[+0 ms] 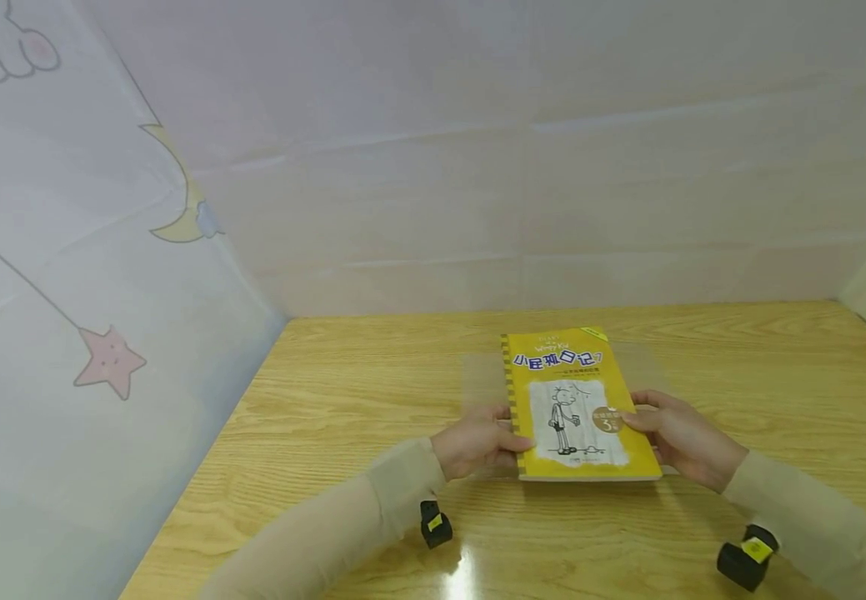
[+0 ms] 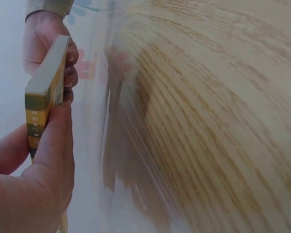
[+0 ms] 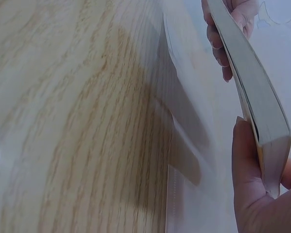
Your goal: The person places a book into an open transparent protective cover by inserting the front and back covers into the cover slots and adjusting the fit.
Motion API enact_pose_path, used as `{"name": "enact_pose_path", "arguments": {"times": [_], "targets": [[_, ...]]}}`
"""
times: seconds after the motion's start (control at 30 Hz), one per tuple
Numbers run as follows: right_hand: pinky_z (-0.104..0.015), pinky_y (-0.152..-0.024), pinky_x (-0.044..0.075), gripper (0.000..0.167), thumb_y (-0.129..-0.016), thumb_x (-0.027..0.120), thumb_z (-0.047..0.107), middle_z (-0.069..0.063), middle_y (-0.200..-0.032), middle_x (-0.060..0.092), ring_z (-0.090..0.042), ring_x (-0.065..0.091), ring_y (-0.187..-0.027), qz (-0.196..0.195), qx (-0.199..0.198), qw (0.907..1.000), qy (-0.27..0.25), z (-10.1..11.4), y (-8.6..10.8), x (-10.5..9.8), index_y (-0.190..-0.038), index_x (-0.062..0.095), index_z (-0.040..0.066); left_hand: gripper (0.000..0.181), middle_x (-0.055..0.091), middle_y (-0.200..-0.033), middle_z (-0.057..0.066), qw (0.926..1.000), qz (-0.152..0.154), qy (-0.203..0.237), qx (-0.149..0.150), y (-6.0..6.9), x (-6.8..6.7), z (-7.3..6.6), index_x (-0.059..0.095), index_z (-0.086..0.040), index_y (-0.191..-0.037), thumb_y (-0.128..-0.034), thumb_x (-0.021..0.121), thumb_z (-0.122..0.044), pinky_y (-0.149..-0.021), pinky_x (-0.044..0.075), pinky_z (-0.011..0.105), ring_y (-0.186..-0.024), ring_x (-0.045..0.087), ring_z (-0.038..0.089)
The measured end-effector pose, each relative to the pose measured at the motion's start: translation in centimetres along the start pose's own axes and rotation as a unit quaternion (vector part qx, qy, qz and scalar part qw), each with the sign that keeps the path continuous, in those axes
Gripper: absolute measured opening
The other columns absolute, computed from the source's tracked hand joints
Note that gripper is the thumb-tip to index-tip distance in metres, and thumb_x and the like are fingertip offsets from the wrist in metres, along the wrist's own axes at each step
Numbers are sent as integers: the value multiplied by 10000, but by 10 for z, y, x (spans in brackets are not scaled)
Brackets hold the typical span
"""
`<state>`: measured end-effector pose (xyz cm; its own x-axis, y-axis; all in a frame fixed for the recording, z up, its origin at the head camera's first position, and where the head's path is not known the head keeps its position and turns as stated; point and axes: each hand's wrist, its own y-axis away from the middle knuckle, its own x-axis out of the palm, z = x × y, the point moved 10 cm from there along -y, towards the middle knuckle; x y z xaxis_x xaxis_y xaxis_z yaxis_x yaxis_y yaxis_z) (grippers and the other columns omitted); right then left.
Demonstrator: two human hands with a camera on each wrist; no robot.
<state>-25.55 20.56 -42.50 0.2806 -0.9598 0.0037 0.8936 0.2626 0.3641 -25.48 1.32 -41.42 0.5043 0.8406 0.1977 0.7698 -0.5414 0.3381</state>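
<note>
A yellow paperback book [image 1: 575,408] with a cartoon figure on its cover is held above the table by both hands. The left hand [image 1: 480,442] grips its spine side, thumb on the cover and fingers beneath. On the opposite edge, the right hand [image 1: 683,437] pinches the book the same way. In the left wrist view the striped spine [image 2: 37,116] lies between the left thumb and fingers [image 2: 58,141]. The right wrist view shows the page edges [image 3: 262,102] and the right hand [image 3: 262,194] around a corner. Under the book lies a clear plastic sheet or sleeve [image 1: 481,383].
The wood-grain table [image 1: 342,383] extends on both sides of the book. Behind it stands a pale wall covering [image 1: 402,208], with a printed star [image 1: 110,362] and moon on the left part. A black wrist device [image 1: 435,525] hangs by the left sleeve, another [image 1: 748,558] by the right.
</note>
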Motion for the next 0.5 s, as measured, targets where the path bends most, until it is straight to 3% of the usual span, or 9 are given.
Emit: {"name": "enact_pose_path", "arguments": {"times": [0.23,0.5], "targets": [[-370,-753,566,619,-1039,430,129,-29,-1019,612,-155,639,-871,-33,26,10000,-33,-2,1,-3,-1466,57,-119,408,632,-1202,228,10000,-39,21,-71,-1,2,2,508,70,-1318,-916,530,134,-876,530,416,-1107,616,374],[-366,-737,562,545,-1043,421,119,-19,-1009,610,-154,635,-862,11,-34,10000,-31,-4,2,-4,-1430,120,-117,406,636,-1192,229,9999,-73,-64,-66,-2,4,3,514,76,-1312,-911,534,135,-870,533,429,-1095,621,381]]}}
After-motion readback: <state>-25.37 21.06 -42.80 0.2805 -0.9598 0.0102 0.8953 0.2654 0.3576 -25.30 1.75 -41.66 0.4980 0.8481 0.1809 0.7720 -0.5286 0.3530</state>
